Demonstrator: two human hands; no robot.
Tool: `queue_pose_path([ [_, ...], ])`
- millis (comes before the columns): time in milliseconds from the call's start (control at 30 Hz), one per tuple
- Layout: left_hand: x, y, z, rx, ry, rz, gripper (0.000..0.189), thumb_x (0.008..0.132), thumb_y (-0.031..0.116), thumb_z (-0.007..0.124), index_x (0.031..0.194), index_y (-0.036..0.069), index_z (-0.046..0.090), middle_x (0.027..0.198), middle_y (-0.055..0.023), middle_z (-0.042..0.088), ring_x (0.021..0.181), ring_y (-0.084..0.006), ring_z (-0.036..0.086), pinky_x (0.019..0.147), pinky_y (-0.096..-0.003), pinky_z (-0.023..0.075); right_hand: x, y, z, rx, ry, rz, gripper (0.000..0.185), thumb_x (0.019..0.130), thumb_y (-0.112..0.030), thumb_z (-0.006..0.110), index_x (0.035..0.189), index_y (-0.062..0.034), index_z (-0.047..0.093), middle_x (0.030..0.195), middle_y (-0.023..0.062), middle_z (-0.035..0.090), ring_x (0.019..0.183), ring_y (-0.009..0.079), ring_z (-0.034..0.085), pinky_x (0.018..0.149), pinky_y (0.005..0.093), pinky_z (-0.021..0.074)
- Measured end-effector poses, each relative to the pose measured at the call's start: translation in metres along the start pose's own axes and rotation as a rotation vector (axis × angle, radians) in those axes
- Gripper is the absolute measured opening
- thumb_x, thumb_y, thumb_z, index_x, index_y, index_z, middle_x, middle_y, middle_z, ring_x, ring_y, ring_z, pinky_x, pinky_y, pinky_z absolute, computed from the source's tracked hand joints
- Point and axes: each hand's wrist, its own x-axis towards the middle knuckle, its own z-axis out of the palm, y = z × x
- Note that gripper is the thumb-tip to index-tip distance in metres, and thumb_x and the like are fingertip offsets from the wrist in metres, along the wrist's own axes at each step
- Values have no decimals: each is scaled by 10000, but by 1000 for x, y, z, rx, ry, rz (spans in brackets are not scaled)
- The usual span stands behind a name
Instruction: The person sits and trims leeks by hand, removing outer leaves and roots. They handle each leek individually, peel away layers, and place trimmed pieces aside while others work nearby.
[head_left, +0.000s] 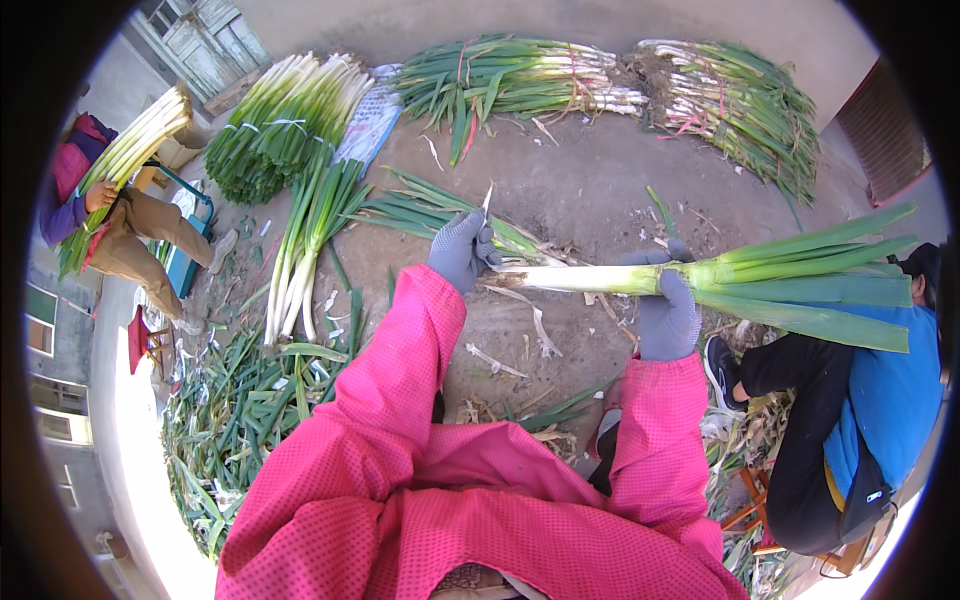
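A long green onion (592, 278) with a thick white stalk lies level across my view, its leaves fanning to the right. My right hand (670, 311), in a grey dotted glove, grips it where the white turns green. At the brownish root end is my left hand (463, 251), gloved alike, with its fingers closed. A thin, pale, pointed object (487, 199) sticks up out of that fist; whether it is a blade or a peeled skin is unclear. Behind the stalk, more untrimmed green onions (435, 210) lie on the ground, partly hidden by my left hand.
Peeled green onions (300, 255) lie at left, below tied bundles (289, 135). Tied unpeeled bundles (517, 75) line the wall. Leaf waste (247, 427) is heaped at lower left. One person (142, 217) sits at left holding onions; another person (885, 397) sits close on my right.
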Motion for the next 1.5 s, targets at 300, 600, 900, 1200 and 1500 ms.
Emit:
queue_pose_path([
  [300, -9, 90, -82, 112, 572, 403, 199, 932, 268, 523, 803, 122, 482, 619, 27, 427, 402, -71, 298, 363, -240, 238, 9, -45, -19, 240, 232, -169, 402, 785, -139, 581, 1177, -108, 498, 814, 16, 566, 771, 187, 560, 817, 453, 468],
  [600, -6, 114, -140, 744, 947, 708, 314, 834, 245, 607, 953, -46, 593, 780, -90, 607, 682, -182, 533, 646, -289, 436, 5, -80, -10, -55, 186, -252, 434, 787, -99, 491, 1215, -37, 456, 652, 38, 482, 543, 146, 477, 501, 294, 411],
  [900, -45, -48, 49, 709, -811, -31, 598, 771, 174, 699, 1291, 8, 456, 1215, -153, 554, 1155, -221, 506, 1006, -343, 374, -2, -38, 18, -143, -184, 103, 607, 736, -147, 580, 1290, 2, 380, 715, 63, 522, 590, 182, 536, 542, 321, 485],
  [1200, -66, -33, 87, 465, -460, -115, 388, 751, 44, 667, 1097, -9, 499, 917, -92, 586, 793, -182, 607, 709, -312, 518, 4, 6, 25, -526, -165, 25, 596, 851, -193, 602, 1336, 41, 345, 993, 108, 606, 930, 171, 592, 835, 309, 470],
  [1500, -43, 2, 59, 245, -238, 60, 337, 778, 28, 631, 1076, -1, 478, 802, -78, 550, 672, -178, 571, 646, -330, 523, -1, -5, 22, -603, 142, 206, 241, 870, -199, 615, 954, 27, 613, 745, 71, 629, 582, 132, 581, 545, 251, 474],
])
